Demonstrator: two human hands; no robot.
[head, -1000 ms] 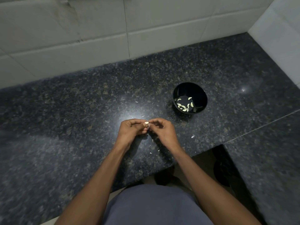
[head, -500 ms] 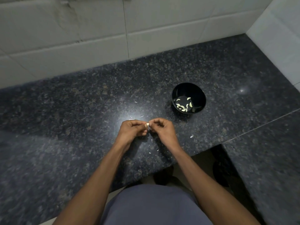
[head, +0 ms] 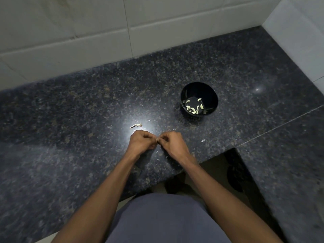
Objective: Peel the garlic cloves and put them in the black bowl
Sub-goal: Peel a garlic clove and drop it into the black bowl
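Counter: we see dark speckled stone [head: 87, 106].
Bowl: ours sits right of middle [head: 213, 95].
Scraps: our peel bits [head: 136, 125] near the front edge.

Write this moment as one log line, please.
step: peeling | hands: left hand and right hand pinch garlic clove | black bowl: holds peeled cloves

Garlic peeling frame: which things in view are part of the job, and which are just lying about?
Part of the job:
- left hand and right hand, both pinching one garlic clove between them
- black bowl, upright on the counter
- peeled cloves in the bowl

Just lying about:
- garlic stem scrap beyond the left hand
- skin flakes on the counter
- tiled wall
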